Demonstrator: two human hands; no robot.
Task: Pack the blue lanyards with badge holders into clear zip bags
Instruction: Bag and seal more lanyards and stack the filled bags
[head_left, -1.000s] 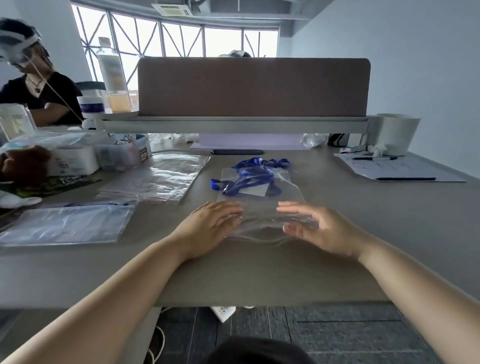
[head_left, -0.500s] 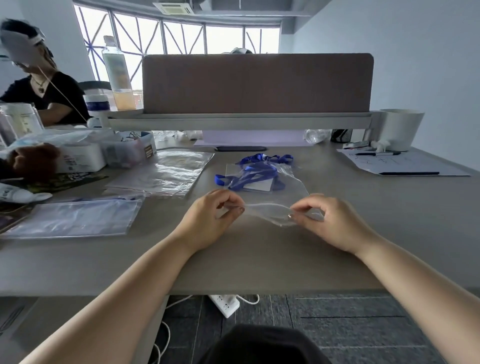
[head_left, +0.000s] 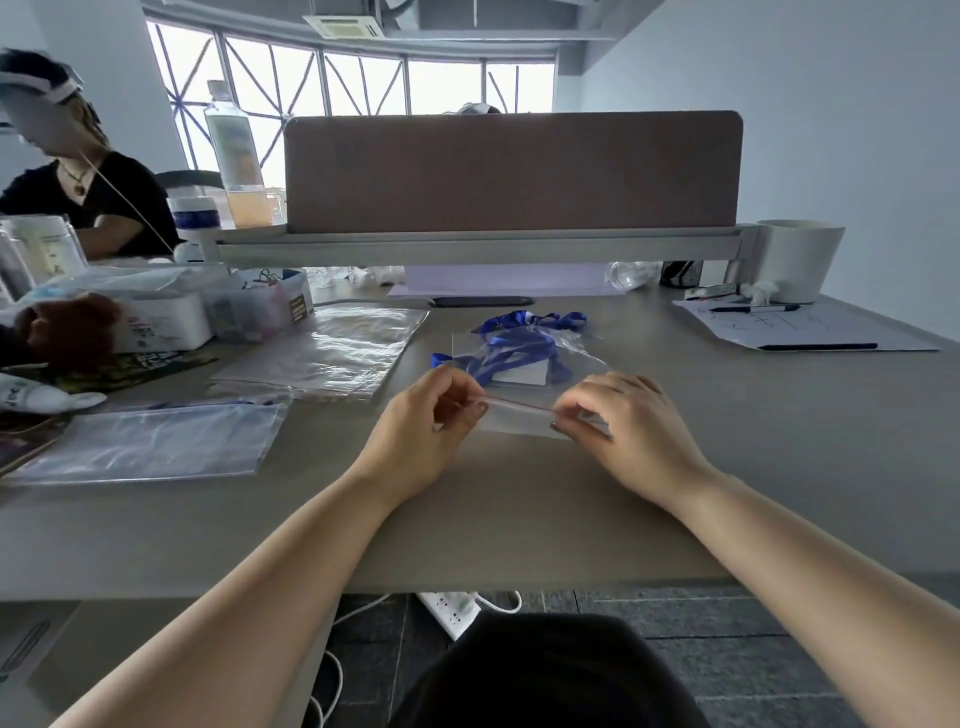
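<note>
A clear zip bag (head_left: 519, 418) lies on the grey desk in front of me, its near zip edge lifted. My left hand (head_left: 431, 421) pinches the left end of that edge and my right hand (head_left: 623, 421) pinches the right end. Inside the bag sits a blue lanyard (head_left: 511, 345) with a badge holder (head_left: 519, 375). Part of the lanyard's ribbon lies past the bag's far end.
A stack of clear zip bags (head_left: 327, 351) lies left of centre, and another flat bag (head_left: 145, 441) lies nearer at the left. Boxes and clutter (head_left: 171, 317) fill the far left. Papers with pens (head_left: 800, 327) lie at the right. A person (head_left: 78, 192) sits at the back left.
My hands went from resting flat on the bag's near end to pinching its zip edge and lifting it. The edge is now pulled straight between my fingers.
</note>
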